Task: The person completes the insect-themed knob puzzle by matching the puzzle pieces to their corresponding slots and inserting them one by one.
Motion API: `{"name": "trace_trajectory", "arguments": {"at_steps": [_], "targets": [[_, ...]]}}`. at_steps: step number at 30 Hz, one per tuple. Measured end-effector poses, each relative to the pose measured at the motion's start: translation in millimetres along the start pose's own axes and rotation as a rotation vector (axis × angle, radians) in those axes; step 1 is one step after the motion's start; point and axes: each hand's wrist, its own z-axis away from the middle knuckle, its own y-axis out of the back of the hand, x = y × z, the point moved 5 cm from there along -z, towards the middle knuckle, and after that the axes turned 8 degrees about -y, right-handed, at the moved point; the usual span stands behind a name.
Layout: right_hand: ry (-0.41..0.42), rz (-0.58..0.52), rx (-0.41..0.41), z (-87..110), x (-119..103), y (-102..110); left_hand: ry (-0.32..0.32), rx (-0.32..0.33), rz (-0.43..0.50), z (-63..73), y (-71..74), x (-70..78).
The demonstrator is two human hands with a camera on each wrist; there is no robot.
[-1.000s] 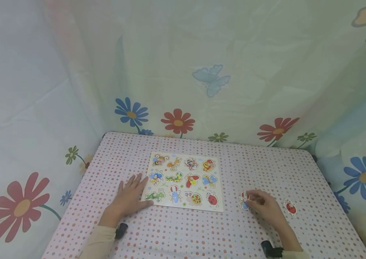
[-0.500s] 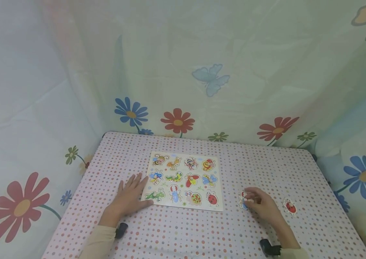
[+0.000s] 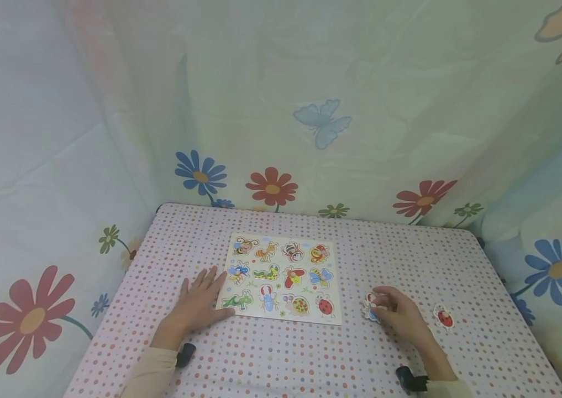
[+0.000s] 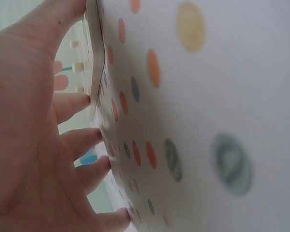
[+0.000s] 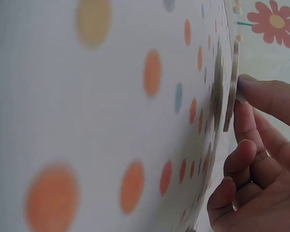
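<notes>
A flat wooden knob-puzzle board [image 3: 281,319] with rows of colourful insects lies on the dotted tablecloth. My left hand [image 3: 198,304] rests at its left edge with fingers spread, the thumb and a fingertip touching the board in the left wrist view. To the right of the board, my right hand [image 3: 402,315] pinches the knob of a blue-and-red beetle puzzle piece [image 3: 369,313], which the fingers partly cover. Seen edge-on in the right wrist view, this thin piece [image 5: 231,96] is tilted and raised slightly off the cloth. A ladybug puzzle piece [image 3: 444,317] lies right of that hand.
The dotted tablecloth [image 3: 271,365] covers the whole table. Hanging sheets printed with flowers and butterflies [image 3: 241,110] stand behind and at both sides. Several small knobs [image 4: 78,67] stick up from the board in the left wrist view.
My right hand has gripped the beetle piece's knob and shifted a little to the left, the piece moving with it. The left hand, board and ladybug piece have stayed put.
</notes>
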Motion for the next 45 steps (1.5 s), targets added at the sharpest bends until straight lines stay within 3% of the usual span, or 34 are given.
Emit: {"name": "trace_trajectory", "arguments": {"at_steps": [17,24,39,45], "targets": [[0.077,-0.102,-0.093,-9.8,-55,-38,-0.010,0.015,-0.001,1.1,0.3,0.8],[0.070,-0.122,-0.137,-14.6,-78,-58,-0.009,0.014,-0.009,0.5,0.7,0.4],[0.177,-0.129,-0.256,-16.9,-127,-96,-0.010,0.015,-0.008,-0.1,-0.3,-1.0],[0.270,-0.134,-0.278,-18.4,-142,-110,-0.011,0.013,-0.011,0.2,-0.3,-1.1]]}}
